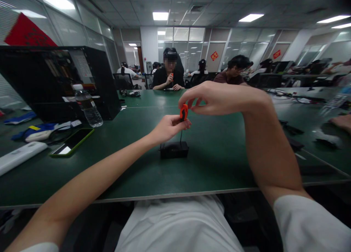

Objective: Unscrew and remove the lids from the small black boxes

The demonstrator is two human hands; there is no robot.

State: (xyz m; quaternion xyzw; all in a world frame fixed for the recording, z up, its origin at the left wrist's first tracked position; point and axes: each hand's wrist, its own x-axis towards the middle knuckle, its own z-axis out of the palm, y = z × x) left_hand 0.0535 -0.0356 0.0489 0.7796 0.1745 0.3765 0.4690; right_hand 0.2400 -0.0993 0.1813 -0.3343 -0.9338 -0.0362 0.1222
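Note:
An orange and black screwdriver (184, 113) stands nearly upright in front of me, its thin shaft pointing down. The shaft's lower end meets the top of a small black box-shaped item (174, 151) on the green table; the exact contact point is too small to make out. My left hand (171, 128) is closed around the lower part of the handle. From above and to the right, my right hand (205, 100) reaches over with bent fingers, thumb and fingertips at the handle's top end.
To the left lie a green-edged phone (72, 142), a water bottle (87, 106), a white bar-shaped item (22, 156) and a black computer case (101, 76). Across the table sits a person (168, 75) holding an orange-handled tool. Cables (290, 95) and dark items lie at right.

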